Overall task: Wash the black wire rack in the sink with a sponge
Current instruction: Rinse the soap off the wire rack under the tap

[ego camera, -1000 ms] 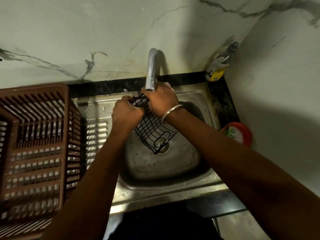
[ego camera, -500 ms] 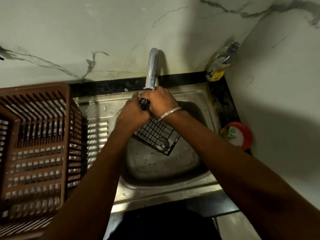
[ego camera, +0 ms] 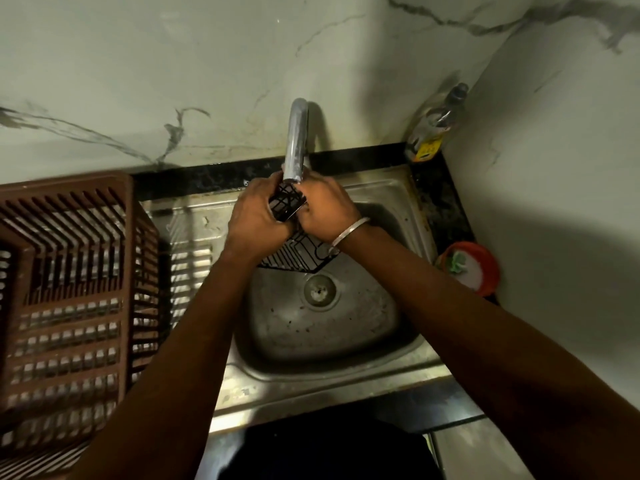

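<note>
A black wire rack (ego camera: pixel 300 253) hangs tilted over the steel sink (ego camera: pixel 363 344), just under the chrome tap (ego camera: pixel 296 143). My left hand (ego camera: pixel 256 216) grips its upper left part and my right hand (ego camera: pixel 327 209) grips its upper right part, both with curled fingers. The rack's top end shows between the two hands; its lower end sticks out below my wrists. I see no sponge in either hand. A green scrubber (ego camera: pixel 458 262) lies in the red-rimmed dish at the right.
A brown plastic dish basket (ego camera: pixel 69 289) stands on the drainboard at the left. A dish-soap bottle (ego camera: pixel 434 128) stands in the back right corner. The red dish (ego camera: pixel 485 271) sits on the black counter by the right wall. The drain (ego camera: pixel 319 292) is uncovered.
Both hands have moved together and lifted the rack toward the tap. The rack's lower end rose off the drain, which now shows in full.
</note>
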